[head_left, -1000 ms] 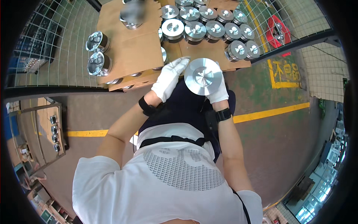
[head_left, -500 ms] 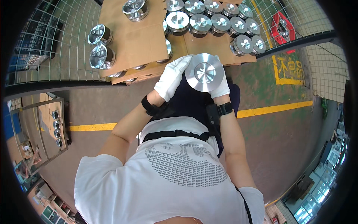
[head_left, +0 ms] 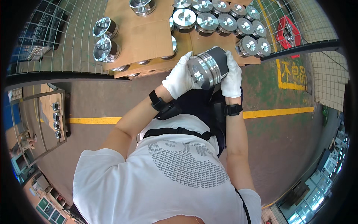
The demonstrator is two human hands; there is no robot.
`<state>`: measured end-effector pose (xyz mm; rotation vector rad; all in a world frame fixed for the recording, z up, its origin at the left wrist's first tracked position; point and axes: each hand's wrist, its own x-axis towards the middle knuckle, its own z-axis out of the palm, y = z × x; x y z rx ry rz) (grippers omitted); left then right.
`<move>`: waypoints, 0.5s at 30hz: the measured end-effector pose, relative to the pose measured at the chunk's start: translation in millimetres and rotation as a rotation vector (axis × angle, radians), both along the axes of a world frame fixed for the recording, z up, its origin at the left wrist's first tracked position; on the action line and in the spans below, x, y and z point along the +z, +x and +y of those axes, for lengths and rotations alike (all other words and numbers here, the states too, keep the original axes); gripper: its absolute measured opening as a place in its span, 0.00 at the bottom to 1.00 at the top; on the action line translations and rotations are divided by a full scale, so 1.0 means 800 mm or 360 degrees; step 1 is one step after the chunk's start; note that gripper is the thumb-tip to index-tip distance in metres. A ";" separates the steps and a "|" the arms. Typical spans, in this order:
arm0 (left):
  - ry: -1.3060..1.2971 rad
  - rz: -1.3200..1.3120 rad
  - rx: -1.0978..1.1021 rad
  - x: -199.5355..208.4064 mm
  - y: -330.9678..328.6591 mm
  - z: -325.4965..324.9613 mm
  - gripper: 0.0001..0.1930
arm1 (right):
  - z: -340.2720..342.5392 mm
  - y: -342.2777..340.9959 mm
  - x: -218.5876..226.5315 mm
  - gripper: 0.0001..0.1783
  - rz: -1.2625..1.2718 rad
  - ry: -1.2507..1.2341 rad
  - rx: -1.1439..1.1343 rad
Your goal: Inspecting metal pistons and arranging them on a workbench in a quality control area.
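Both my hands, in white gloves, hold one piston (head_left: 206, 71) in front of my body, just off the near edge of the cardboard. It lies tilted on its side, its shiny ringed crown toward the lower left and its black skirt toward the upper right. My left hand (head_left: 181, 76) is closed round the crown end. My right hand (head_left: 232, 74) grips the skirt end from the right. Beyond them, several pistons stand crown up in rows, among them a bright one (head_left: 184, 19). On the left part of the cardboard (head_left: 149, 41), a piston (head_left: 106, 50) sits with its hollow side showing.
Wire mesh panels (head_left: 80, 41) flank the cardboard stack on both sides, with a dark frame bar (head_left: 298, 48) at the right. A red tray (head_left: 289, 33) with metal parts lies beyond the right mesh. At the left, a metal-framed rack (head_left: 41, 119) carries several pistons.
The piston has turned from crown facing up to lying on its side, showing its grooves and black skirt. My hands have shifted slightly right and spread to its two ends.
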<state>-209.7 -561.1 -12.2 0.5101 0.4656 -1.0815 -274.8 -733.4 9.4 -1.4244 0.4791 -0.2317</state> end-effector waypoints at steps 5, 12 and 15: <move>0.0160 -0.0208 -0.0025 0.023 -0.003 0.000 0.27 | 0.007 -0.003 0.005 0.27 0.0103 -0.0161 -0.0056; 0.0267 -0.0940 0.0126 0.017 -0.024 0.005 0.34 | 0.020 0.006 0.028 0.22 -0.0026 0.0177 -0.0226; 0.0399 -0.1088 0.0067 0.018 -0.031 0.006 0.38 | 0.018 0.005 0.029 0.22 0.0042 0.0016 -0.0173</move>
